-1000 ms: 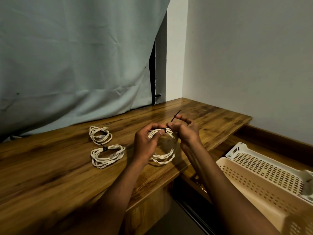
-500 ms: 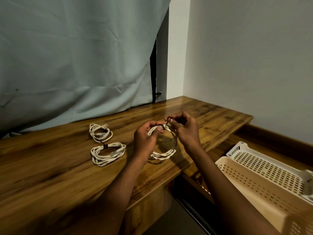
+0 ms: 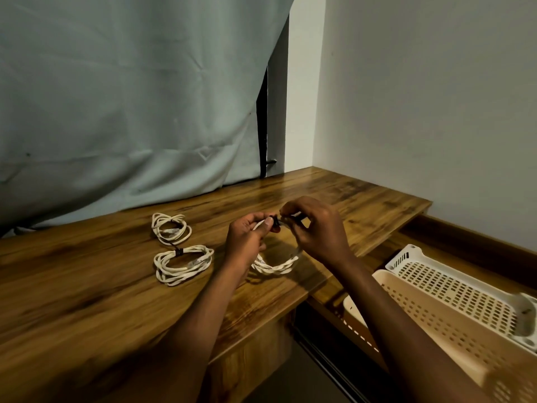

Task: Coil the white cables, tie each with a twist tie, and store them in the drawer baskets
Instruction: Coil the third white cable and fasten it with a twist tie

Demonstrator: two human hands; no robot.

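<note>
Change since earlier: a second ago a black twist tie end stuck up above the right hand; that free end no longer shows, and the twist tie (image 3: 276, 221) is now a small dark knot between the two thumbs. The hands sit slightly higher in view, and the coil hangs the same way.
Beige basket (image 3: 453, 330): nearest, low on the right, perforated walls; the person's right forearm covers part of it, and its inside cannot be made out.
White basket (image 3: 465, 286): just behind the beige one, slotted floor, nothing visible lying in it; its far right end is cut by the frame edge.
Left hand (image 3: 247, 239): fingers curled, thumb pinching the top of the held cable coil at the tie.
Right hand (image 3: 319, 231): fingers curled, fingertips pinching the tie and the coil top from the other side.
Held cable coil (image 3: 276, 266): white, twisted loop, hanging from both hands with its bottom at or touching the wooden desk (image 3: 87, 286); its upper part is hidden by the hands.
Tied coil (image 3: 183, 263): lies on the desk left of the hands, a dark tie at its top.
Far coil (image 3: 171, 228): just behind it, touching or nearly so; whether it is tied cannot be told.
Curtain (image 3: 130, 97): grey-blue, behind the desk.
</note>
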